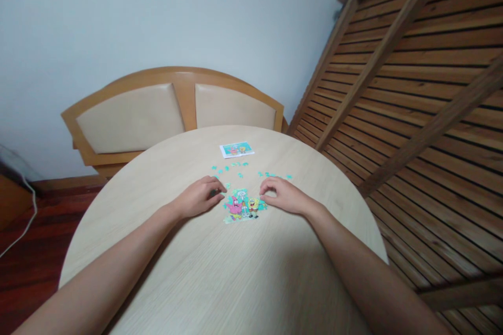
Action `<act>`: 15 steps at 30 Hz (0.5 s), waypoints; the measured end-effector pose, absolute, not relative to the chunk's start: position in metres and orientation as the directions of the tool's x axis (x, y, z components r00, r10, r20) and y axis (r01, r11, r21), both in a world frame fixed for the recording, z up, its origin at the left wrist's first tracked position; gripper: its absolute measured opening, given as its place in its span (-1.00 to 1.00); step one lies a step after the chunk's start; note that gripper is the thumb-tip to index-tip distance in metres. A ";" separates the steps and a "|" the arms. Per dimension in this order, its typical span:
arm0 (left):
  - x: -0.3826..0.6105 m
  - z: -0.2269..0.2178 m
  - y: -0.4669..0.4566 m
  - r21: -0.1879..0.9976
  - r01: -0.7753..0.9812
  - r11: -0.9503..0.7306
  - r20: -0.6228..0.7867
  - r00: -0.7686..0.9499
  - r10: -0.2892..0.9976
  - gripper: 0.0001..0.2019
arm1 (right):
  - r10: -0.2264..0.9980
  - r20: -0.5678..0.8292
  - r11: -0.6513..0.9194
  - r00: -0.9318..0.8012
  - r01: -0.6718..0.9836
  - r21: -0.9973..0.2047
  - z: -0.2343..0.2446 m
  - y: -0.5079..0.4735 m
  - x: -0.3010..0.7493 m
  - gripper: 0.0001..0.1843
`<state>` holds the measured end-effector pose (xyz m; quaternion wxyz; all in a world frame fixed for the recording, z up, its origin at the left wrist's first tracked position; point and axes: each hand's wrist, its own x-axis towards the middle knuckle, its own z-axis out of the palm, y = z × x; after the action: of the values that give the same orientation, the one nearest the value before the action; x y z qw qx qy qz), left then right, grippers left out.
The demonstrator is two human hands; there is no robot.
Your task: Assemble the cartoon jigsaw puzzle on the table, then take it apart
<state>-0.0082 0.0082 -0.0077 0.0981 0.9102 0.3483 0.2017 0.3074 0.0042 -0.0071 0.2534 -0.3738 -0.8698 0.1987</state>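
Observation:
A partly joined jigsaw puzzle [244,208] lies flat on the round table, showing a pink, a pale and a yellow cartoon figure on turquoise. At its upper left edge is my left hand [201,197], palm down, with a small gap between thumb and fingers and nothing visible in it. My right hand [286,196] rests at the puzzle's upper right, fingers bent and tips slightly apart from the thumb; I see no piece between them. Several loose turquoise puzzle pieces [240,175] are scattered just beyond both hands.
A printed reference picture [237,149] with white edges lies farther back on the pale wooden table [188,277]. Behind the table stands a padded wooden headboard [184,99] against the wall. Wooden slats [393,89] lean on the right, and a white cable [33,209] hangs at left.

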 end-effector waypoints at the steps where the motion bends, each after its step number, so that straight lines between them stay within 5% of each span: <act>1: -0.009 -0.009 0.009 0.313 0.592 -0.743 0.301 0.680 0.669 -0.81 | 0.747 0.300 0.647 -0.594 0.545 -0.533 -0.008 0.005 0.308 -0.97; 15: -0.006 -0.011 0.009 0.327 0.613 -0.719 0.294 0.657 0.694 -0.81 | 0.735 0.313 0.663 -0.602 0.538 -0.521 -0.009 0.005 0.310 -0.97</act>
<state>-0.0057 0.0090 -0.0109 0.1000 0.9048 0.3610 0.2025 0.3097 0.0047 -0.0090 0.2584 -0.3638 -0.8744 0.1904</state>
